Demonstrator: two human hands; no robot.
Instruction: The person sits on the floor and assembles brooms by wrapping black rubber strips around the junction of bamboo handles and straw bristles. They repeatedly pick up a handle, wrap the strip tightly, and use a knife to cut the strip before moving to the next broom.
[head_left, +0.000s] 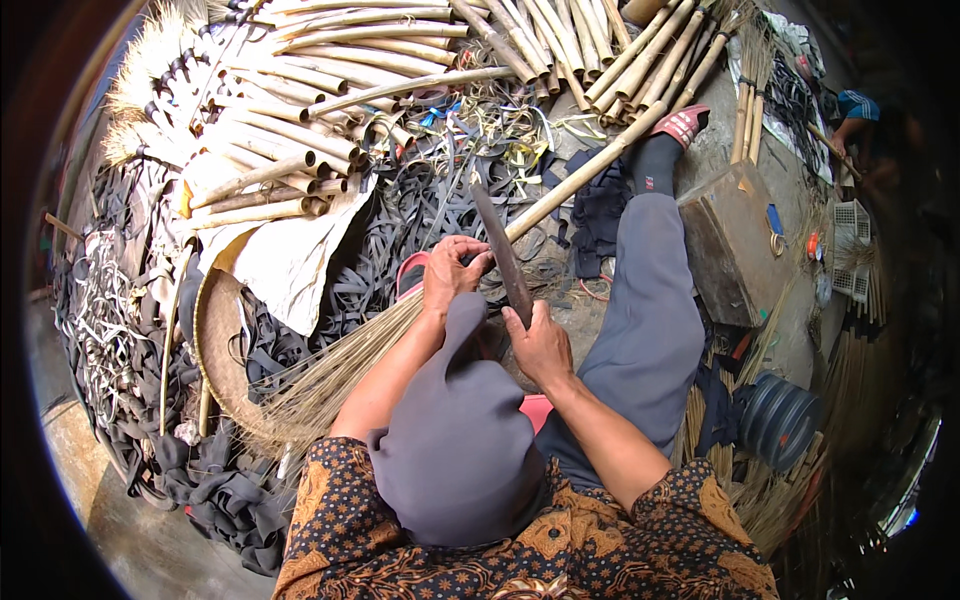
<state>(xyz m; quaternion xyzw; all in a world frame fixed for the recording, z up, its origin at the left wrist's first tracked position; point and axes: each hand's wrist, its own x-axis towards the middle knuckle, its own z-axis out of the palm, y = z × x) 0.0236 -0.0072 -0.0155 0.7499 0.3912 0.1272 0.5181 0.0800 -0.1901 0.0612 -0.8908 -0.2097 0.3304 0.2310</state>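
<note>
My right hand [541,345] is closed around the lower end of a long knife [503,245]. Its dark blade points up and away, crossing in front of a broom's bamboo handle [575,180]. My left hand [458,268] is closed on the broom where handle and bristles meet, with thumb and fingertips pinched close to the blade. The join itself is mostly hidden by hand and knife. Pale bristles [345,375] fan out under my left forearm toward the lower left. My outstretched foot in a red slipper [683,124] is beside the handle's far part.
Bamboo poles [370,60] are stacked at the far left, more [650,65] at the far right. Dark strips [420,215] cover the floor, near a woven tray [222,345]. At right are a wooden box [735,243], a ribbed blue container [780,420] and another person's arm [850,133].
</note>
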